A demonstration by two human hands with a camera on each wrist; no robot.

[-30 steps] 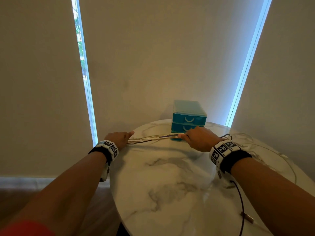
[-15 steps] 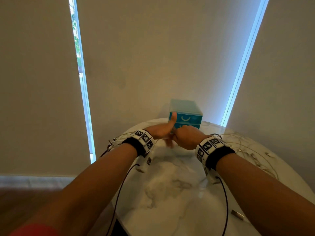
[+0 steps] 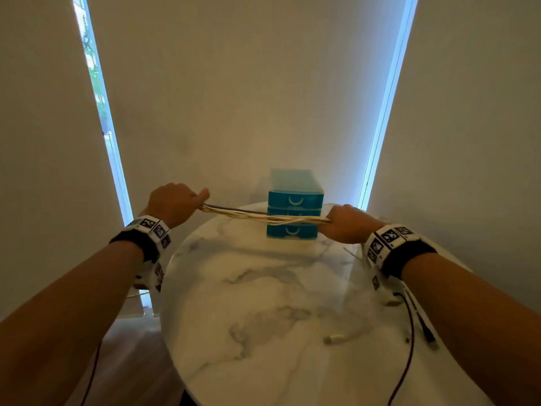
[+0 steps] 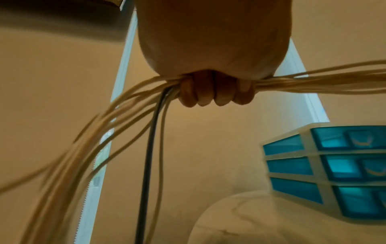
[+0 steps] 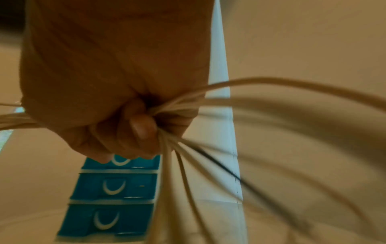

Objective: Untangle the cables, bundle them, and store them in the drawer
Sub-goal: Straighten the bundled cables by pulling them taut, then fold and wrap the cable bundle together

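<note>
A bundle of several white cables and one dark cable (image 3: pixel 263 215) stretches taut between my two hands above the marble table (image 3: pixel 263 303). My left hand (image 3: pixel 175 202) grips one end in a fist at the table's left edge; the loose ends hang below my left hand (image 4: pixel 217 92) in the left wrist view. My right hand (image 3: pixel 342 222) grips the other end, and cable loops (image 5: pixel 271 102) spill out past my right hand (image 5: pixel 129 128). A small blue drawer unit (image 3: pixel 294 203) with three shut drawers stands behind the bundle.
A white USB plug (image 3: pixel 336 338) and a dark plug (image 3: pixel 429 335) lie on the table near the right front. A thin dark wire (image 3: pixel 408 341) runs from my right wristband. Closed blinds and two bright window strips stand behind the table.
My hands were together in front of the drawer unit half a second ago. They have pulled apart, left hand going left and up, stretching the cable bundle straight between them.
</note>
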